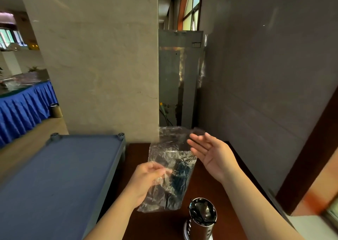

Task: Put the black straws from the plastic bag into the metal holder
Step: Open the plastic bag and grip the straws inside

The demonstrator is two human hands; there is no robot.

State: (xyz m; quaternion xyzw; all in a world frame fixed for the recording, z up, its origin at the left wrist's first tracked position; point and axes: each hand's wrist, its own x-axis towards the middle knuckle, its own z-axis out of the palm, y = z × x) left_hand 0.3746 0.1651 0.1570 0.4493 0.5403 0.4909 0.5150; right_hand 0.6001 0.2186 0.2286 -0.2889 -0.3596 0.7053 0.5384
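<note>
Two bare hands work above a dark brown wooden tabletop (210,188). The left hand (146,177) pinches the side of a crinkled clear plastic bag (170,166) between thumb and fingertips and holds it upright in the air, its mouth uppermost. A bundle of thin black straws (180,175) shows through the film in the bag's lower half. The right hand (208,153) hovers just beside the bag's upper edge, palm turned inward, fingers straight and spread, gripping nothing; whether it touches the film is hard to tell through the blur. A shiny perforated cylindrical metal holder (201,219) stands on the tabletop near the lower edge of view, below and to the right of the bag, with some dark pieces already in it, probably straws.

Judging by this, the step in hand is drawing another batch out of the bag. The next move calls for the right hand to find the bag's opening, reach down to the bundle and close on several straws without crushing them, while the left keeps the bag steady.
</note>
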